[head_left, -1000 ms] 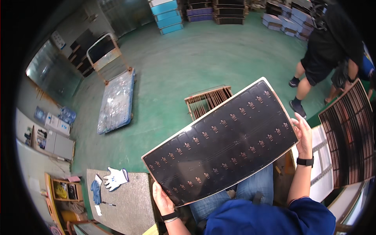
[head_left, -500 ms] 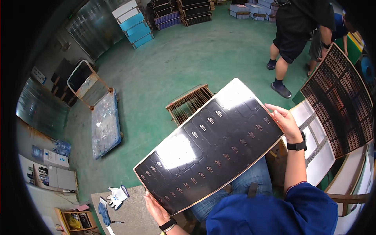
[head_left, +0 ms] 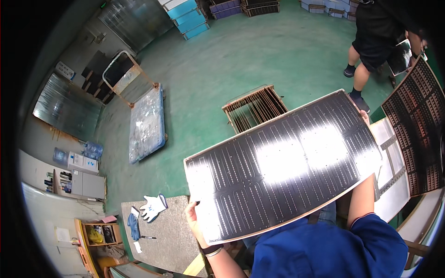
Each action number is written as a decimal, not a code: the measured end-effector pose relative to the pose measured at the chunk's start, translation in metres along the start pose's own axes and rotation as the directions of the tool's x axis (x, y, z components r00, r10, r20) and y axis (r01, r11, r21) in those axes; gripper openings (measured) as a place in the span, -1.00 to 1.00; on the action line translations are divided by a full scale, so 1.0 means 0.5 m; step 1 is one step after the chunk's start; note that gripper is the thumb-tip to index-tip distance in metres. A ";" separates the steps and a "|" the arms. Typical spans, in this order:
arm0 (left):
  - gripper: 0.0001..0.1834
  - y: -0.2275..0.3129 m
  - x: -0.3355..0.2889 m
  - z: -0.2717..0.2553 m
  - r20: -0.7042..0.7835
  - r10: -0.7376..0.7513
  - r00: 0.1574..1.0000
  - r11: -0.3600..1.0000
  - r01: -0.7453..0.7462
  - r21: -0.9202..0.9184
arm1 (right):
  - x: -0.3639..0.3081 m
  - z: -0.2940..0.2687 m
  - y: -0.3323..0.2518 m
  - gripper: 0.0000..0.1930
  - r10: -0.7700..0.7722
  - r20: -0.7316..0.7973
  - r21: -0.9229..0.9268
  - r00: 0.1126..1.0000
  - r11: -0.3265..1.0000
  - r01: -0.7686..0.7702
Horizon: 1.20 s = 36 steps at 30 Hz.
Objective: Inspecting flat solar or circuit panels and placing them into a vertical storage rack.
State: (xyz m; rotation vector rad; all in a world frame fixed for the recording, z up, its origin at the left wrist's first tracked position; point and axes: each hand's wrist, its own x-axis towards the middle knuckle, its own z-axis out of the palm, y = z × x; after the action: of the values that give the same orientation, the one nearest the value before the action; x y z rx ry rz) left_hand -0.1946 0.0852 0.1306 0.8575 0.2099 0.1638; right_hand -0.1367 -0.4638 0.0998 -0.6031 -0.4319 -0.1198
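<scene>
A large black rectangular panel (head_left: 245, 187) with a pale rim is held up, tilted, in front of my body. Thin elongated outlines run in rows across its face, and strong glare whitens parts of it. My left hand (head_left: 197, 224) grips the near left corner, thumb at the edge and the other fingers partly behind it. At the far right edge, only some fingers of my right hand (head_left: 365, 117) show, curled on the rim; the rest is hidden behind the panel.
A slatted rack (head_left: 255, 109) stands just beyond the panel. Another black printed panel (head_left: 417, 129) leans at right, near a person (head_left: 378, 41) holding a dark sheet. At left are a platform cart (head_left: 147, 123) and a grey table (head_left: 174, 241) with a white glove (head_left: 153, 207), blue glove (head_left: 133, 227) and pen (head_left: 148, 237).
The panel has swung more level, and its visible face now has rows of outlines instead of scattered small marks. My right hand is now mostly behind it. The whole view has shifted.
</scene>
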 end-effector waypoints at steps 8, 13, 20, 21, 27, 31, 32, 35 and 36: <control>-0.68 -0.015 -0.004 -0.026 0.082 0.016 0.997 0.998 -0.021 0.063 | 0.009 0.096 0.044 -0.50 -0.126 -0.387 0.064 0.913 0.985 0.163; -0.74 -0.012 -0.009 -0.025 0.080 0.009 0.997 0.983 -0.024 0.182 | 0.031 0.093 0.056 -0.49 -0.143 -0.387 0.095 0.911 0.976 0.194; -0.74 -0.036 -0.008 -0.031 0.018 0.024 1.000 0.952 -0.028 0.305 | 0.040 0.085 0.066 -0.47 -0.153 -0.411 0.120 0.899 0.968 0.220; -0.74 -0.040 -0.008 -0.027 0.030 0.016 0.999 0.953 -0.024 0.301 | 0.041 0.086 0.064 -0.47 -0.159 -0.412 0.118 0.897 0.967 0.225; -0.70 -0.038 -0.011 -0.032 0.053 0.009 0.999 0.948 -0.025 0.318 | 0.047 0.070 0.092 -0.46 -0.136 -0.423 0.165 0.896 0.961 0.224; -0.71 -0.041 -0.007 -0.033 0.012 0.002 1.000 0.944 -0.006 0.329 | 0.048 0.065 0.103 -0.45 -0.130 -0.428 0.182 0.895 0.957 0.226; -0.73 -0.044 -0.006 -0.032 -0.021 0.013 1.000 0.944 -0.006 0.330 | 0.044 0.066 0.103 -0.44 -0.135 -0.429 0.179 0.893 0.956 0.230; -0.70 -0.046 -0.002 -0.049 0.019 -0.015 1.000 0.933 0.007 0.359 | 0.039 0.062 0.103 -0.44 -0.139 -0.434 0.182 0.890 0.954 0.238; -0.70 -0.049 -0.001 -0.055 0.026 -0.023 0.999 0.933 0.012 0.359 | 0.037 0.061 0.104 -0.44 -0.140 -0.436 0.186 0.889 0.953 0.241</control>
State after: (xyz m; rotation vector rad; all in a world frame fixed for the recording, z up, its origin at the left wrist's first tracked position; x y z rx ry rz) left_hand -0.2003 0.0893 0.0945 1.2217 0.2233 0.0965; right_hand -0.1190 -0.4036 0.1030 -0.2842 -0.0819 -0.3761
